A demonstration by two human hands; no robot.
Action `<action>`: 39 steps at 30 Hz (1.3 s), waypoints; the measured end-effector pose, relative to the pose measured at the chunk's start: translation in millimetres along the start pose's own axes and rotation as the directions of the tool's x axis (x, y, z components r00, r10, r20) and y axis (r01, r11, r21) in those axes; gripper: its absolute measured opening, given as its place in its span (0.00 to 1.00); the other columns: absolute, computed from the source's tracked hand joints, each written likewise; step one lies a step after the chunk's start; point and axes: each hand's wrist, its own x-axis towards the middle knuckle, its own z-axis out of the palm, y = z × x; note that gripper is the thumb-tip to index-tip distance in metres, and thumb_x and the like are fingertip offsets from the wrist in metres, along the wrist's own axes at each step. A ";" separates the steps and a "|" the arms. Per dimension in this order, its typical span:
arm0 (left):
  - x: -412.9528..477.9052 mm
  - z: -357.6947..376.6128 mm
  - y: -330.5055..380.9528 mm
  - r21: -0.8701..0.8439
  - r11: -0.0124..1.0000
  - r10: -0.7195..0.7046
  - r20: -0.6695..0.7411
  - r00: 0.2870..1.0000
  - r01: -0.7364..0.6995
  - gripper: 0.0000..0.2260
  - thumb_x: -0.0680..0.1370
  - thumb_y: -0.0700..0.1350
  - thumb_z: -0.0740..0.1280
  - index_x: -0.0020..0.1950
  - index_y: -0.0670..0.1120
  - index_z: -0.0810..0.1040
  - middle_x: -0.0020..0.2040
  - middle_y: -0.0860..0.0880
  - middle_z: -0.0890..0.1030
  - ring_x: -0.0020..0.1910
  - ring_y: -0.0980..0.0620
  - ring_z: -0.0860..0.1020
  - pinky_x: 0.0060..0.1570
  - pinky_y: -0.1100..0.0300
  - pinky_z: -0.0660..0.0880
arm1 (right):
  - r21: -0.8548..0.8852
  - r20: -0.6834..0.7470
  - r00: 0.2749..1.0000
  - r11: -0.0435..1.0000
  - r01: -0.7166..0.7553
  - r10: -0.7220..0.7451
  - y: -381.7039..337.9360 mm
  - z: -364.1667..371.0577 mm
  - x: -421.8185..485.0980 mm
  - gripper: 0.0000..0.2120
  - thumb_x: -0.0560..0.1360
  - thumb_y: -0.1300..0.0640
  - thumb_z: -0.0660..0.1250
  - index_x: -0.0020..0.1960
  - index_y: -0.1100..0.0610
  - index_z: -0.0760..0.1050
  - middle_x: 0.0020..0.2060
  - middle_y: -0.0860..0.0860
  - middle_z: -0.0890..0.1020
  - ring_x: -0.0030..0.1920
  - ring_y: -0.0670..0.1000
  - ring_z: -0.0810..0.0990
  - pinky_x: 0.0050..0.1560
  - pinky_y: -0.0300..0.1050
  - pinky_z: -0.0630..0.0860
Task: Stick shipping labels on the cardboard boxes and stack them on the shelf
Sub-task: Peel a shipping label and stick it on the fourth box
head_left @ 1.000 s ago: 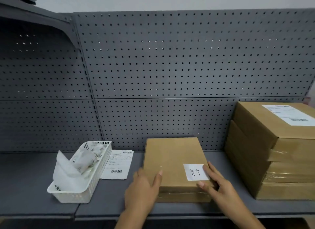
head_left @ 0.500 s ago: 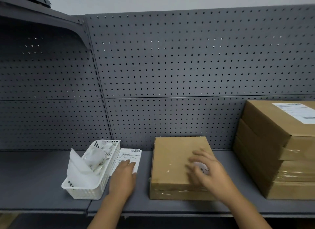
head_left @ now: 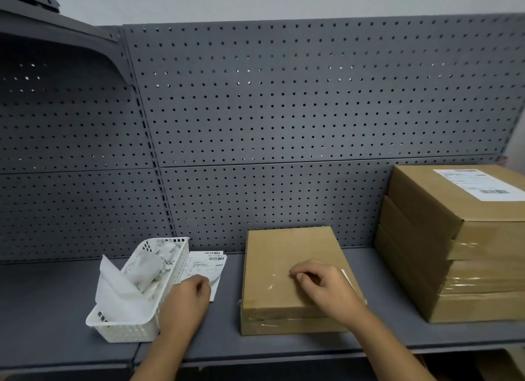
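Labels [head_left: 208, 267] beside the basket [head_left: 127, 331] now lie under the left hand [head_left: 184, 304], which has left the box [head_left: 278, 255]; its grip is hidden. The right hand [head_left: 324, 285] rests curled on that unlabelled box on the shelf [head_left: 51, 295], apparently empty. Labelling comes next.

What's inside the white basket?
The white basket holds crumpled white paper, and one sheet sticks up over its rim. Whatever lies beneath the paper is covered.

Grey perforated back panel [head_left: 284, 111] rising behind a grey shelf [head_left: 42, 295], pale wall [head_left: 255, 0] showing above, dark overhanging ledge [head_left: 42, 20] shading the left corner.
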 end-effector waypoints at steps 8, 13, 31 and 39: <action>-32.5 -59.5 79.0 -0.586 0.797 -0.025 -0.276 0.961 -0.148 0.07 0.80 0.44 0.70 0.51 0.54 0.87 0.47 0.64 0.87 0.48 0.68 0.83 0.50 0.72 0.77 | 0.429 -0.148 0.984 0.903 -0.027 0.100 -16.2 -9.6 -14.9 0.13 0.81 0.70 0.64 0.49 0.58 0.86 0.48 0.51 0.88 0.52 0.50 0.86 0.56 0.48 0.83; -72.4 -47.9 136.0 -0.684 0.679 0.130 -0.246 0.961 -0.267 0.07 0.79 0.41 0.73 0.53 0.51 0.88 0.44 0.65 0.87 0.45 0.68 0.84 0.44 0.78 0.73 | 0.708 -0.015 0.990 0.701 -0.086 0.137 -56.6 -2.0 -17.7 0.10 0.83 0.60 0.65 0.59 0.59 0.83 0.54 0.56 0.87 0.56 0.57 0.87 0.59 0.53 0.82; -94.8 -17.7 137.6 -0.590 0.704 0.344 -0.203 0.917 -0.395 0.12 0.77 0.45 0.75 0.61 0.50 0.86 0.59 0.63 0.84 0.62 0.67 0.79 0.63 0.74 0.71 | 0.897 0.065 0.996 0.434 -0.086 0.064 -56.7 -1.2 -39.2 0.17 0.81 0.57 0.63 0.66 0.60 0.81 0.65 0.59 0.83 0.68 0.57 0.80 0.64 0.44 0.79; -98.1 -27.3 140.1 -0.610 0.687 0.361 -0.185 0.914 -0.395 0.11 0.79 0.45 0.73 0.61 0.50 0.86 0.60 0.62 0.84 0.62 0.65 0.80 0.63 0.73 0.71 | 0.911 0.014 0.996 0.409 -0.047 0.083 -58.5 1.5 -41.5 0.17 0.77 0.61 0.66 0.65 0.60 0.81 0.62 0.59 0.84 0.64 0.56 0.83 0.60 0.45 0.81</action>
